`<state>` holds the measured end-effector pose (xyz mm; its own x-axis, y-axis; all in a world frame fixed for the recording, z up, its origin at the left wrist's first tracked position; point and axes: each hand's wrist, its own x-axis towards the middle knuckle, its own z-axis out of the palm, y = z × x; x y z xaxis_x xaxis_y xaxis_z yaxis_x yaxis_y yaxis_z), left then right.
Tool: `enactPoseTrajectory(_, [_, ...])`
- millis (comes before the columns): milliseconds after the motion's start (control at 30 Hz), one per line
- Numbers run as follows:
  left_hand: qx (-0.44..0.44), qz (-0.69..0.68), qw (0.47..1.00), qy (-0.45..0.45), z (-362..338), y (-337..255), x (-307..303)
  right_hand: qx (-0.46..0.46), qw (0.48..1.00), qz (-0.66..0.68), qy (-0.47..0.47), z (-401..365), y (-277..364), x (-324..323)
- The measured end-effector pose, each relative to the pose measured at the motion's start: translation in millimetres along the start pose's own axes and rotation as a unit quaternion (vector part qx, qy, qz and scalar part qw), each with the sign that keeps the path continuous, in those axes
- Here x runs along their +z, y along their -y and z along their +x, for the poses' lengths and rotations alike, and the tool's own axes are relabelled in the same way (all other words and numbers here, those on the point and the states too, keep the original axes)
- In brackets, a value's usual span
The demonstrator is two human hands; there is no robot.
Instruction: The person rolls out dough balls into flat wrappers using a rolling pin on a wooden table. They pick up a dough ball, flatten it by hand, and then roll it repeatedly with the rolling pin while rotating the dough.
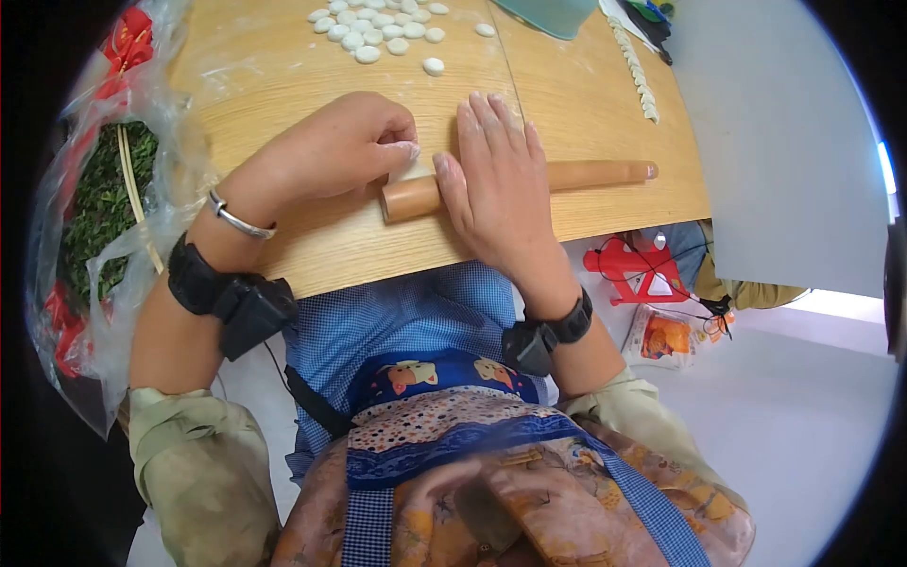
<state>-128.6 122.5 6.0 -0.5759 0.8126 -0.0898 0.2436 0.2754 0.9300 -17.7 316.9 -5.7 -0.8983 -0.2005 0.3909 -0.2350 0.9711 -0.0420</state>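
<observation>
A wooden rolling pin (pixel 600 174) lies crosswise near the table's front edge. My right hand (pixel 501 170) rests flat on it, fingers stretched out and dusted with flour. Just left of it, my left hand (pixel 354 142) is closed, its thumb and fingertips pinched at the edge of a small piece of dough (pixel 410 174). Part of that dough shows between my left fingertips and the pin; the rest is hidden. Several floured round dough pieces (pixel 367 55) lie farther back on the table, with one (pixel 433 67) a little apart from the others.
A pale green bowl (pixel 553 17) stands at the back of the wooden table (pixel 605 123). Near the right edge lies a notched strip of dough (pixel 635 71). Clear plastic (pixel 184 151) wraps greenery on the left. Under the table is a red stool-like object (pixel 628 269).
</observation>
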Motion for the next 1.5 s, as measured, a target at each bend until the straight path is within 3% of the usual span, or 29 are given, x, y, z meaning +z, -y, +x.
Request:
enactPoseTrajectory(167, [0.126, 0.15, 0.978, -0.066, 6.4, 12.8, -0.3, 0.008, 1.0, 0.004, -0.022, 24.6, -5.5, 12.7])
enactPoseTrajectory(267, [0.061, 0.133, 0.988, -0.05, 4.4, 2.7, 0.9, 0.018, 1.0, 0.0, -0.02, 15.9, -1.6, 8.8])
enactPoseTrajectory(500, [0.102, 0.154, 0.981, -0.055, 2.5, 3.6, 7.0, 0.019, 0.998, 0.017, 0.059, -44.6, 13.0, -25.0])
enactPoseTrajectory(567, [0.024, 0.062, 0.997, -0.039, -0.4, -3.5, 7.3, 0.018, 0.997, 0.025, 0.07, -51.9, 13.4, -31.5])
enactPoseTrajectory(900, [0.022, 0.055, 0.998, -0.034, 1.3, -1.9, 1.0, -0.002, 1.0, 0.007, 0.008, -7.2, 2.1, -6.3])
enactPoseTrajectory(1100, [0.027, 0.145, 0.988, -0.041, 4.7, -0.1, -2.3, -0.007, 1.0, -0.005, -0.004, 20.3, -9.9, 10.9])
enactPoseTrajectory(1267, [0.052, 0.076, 0.995, -0.039, 3.2, 4.6, 3.0, 0.002, 0.999, 0.021, 0.029, -10.8, -0.3, -9.7])
enactPoseTrajectory(1500, [0.045, 0.104, 0.993, -0.032, 1.6, -2.8, 5.7, 0.011, 0.996, 0.035, 0.077, -53.9, 9.2, -28.4])
